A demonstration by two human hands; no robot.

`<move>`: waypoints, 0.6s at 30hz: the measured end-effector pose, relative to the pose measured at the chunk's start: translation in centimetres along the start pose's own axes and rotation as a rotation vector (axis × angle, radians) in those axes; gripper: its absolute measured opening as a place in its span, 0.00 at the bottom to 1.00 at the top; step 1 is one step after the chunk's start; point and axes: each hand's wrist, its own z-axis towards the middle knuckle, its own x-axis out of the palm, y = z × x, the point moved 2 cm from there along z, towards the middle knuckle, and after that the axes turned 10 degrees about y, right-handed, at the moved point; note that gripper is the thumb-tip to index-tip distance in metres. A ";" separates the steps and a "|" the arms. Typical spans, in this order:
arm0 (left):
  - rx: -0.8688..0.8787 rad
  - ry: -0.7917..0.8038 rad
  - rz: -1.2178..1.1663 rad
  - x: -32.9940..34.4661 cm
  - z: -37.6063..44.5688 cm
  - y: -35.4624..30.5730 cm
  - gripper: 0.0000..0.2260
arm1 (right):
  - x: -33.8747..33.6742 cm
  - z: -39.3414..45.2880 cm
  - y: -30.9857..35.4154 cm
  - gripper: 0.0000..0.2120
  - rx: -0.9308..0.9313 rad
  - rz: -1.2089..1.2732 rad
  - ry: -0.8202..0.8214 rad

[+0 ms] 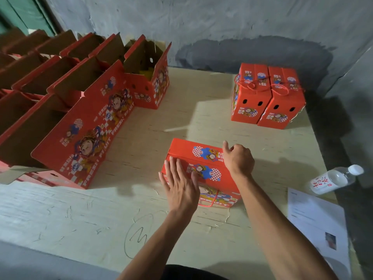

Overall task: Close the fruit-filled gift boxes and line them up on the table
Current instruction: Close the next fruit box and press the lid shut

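You have three closed gift boxes on the table: one closed box [201, 168] directly under your hands, and a pair, the left closed box [249, 93] and the right closed box [282, 100], touching side by side well beyond your right hand [238, 158]. Off past your left hand [181, 186] stand rows of open boxes [84, 126]; at least eight show, the far ones too crowded to count. Out past your right forearm lie one water bottle [335, 179] and one printed sheet [316, 223].

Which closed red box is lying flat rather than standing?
The box under both hands at centre; the two closed boxes at far right stand upright, side by side.
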 end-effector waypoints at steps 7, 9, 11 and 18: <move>0.140 0.105 0.014 -0.6 3.7 0.7 0.29 | -0.3 -1.7 -0.4 0.29 0.137 0.056 0.000; 0.240 0.123 0.012 -1.1 5.9 1.1 0.28 | -0.4 -2.8 -0.5 0.27 0.167 0.086 0.000; 0.264 0.128 -0.016 -1.5 8.0 1.4 0.29 | -0.5 -4.0 -0.6 0.26 0.182 0.084 0.012; -0.030 0.333 -0.676 -0.9 11.8 -0.4 0.28 | -0.7 -6.4 0.0 0.28 0.156 -0.056 0.119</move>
